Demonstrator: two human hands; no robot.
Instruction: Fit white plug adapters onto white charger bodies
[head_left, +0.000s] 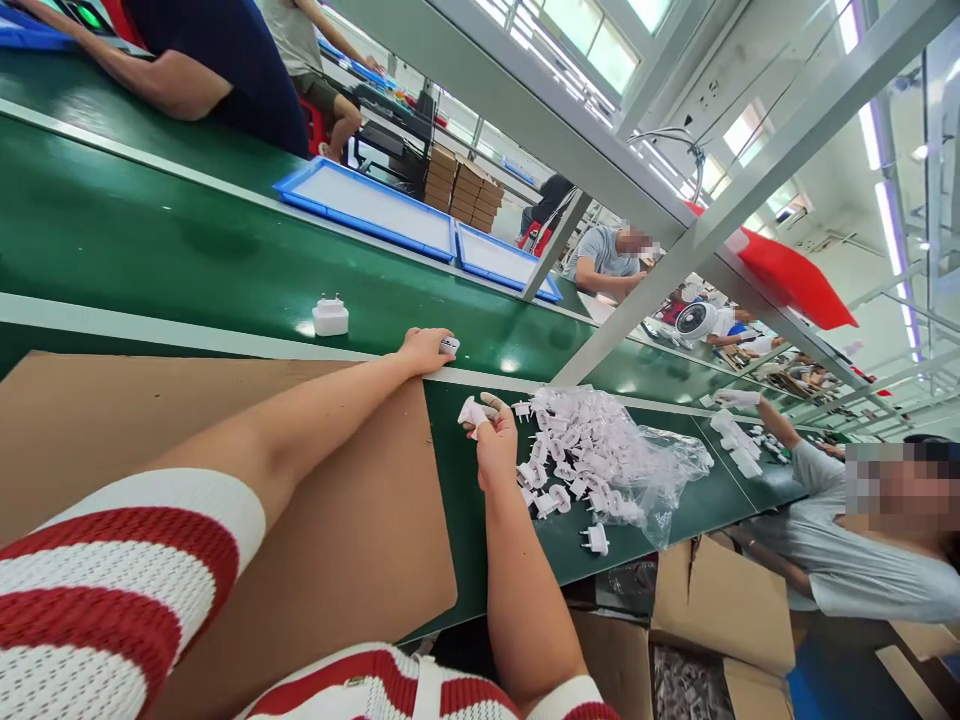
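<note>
My left hand (426, 352) is closed on a small white charger at the near edge of the green belt (247, 290). Over the green tabletop, beside a heap of white plug pieces (570, 450), my right hand (496, 440) grips a white plug piece (472, 412) between thumb and fingers. One white charger (331, 316) stands on the belt with its pins up, left of my left hand. A single white plug piece (596, 540) lies near the table's front edge.
Brown cardboard (360, 520) lies under my left arm. A clear plastic bag (667, 470) spreads over the heap's right side. Blue-rimmed trays (375, 212) sit beyond the belt. A slanting metal post (607, 340) rises at the right. Open boxes (720, 600) and a person are at the right.
</note>
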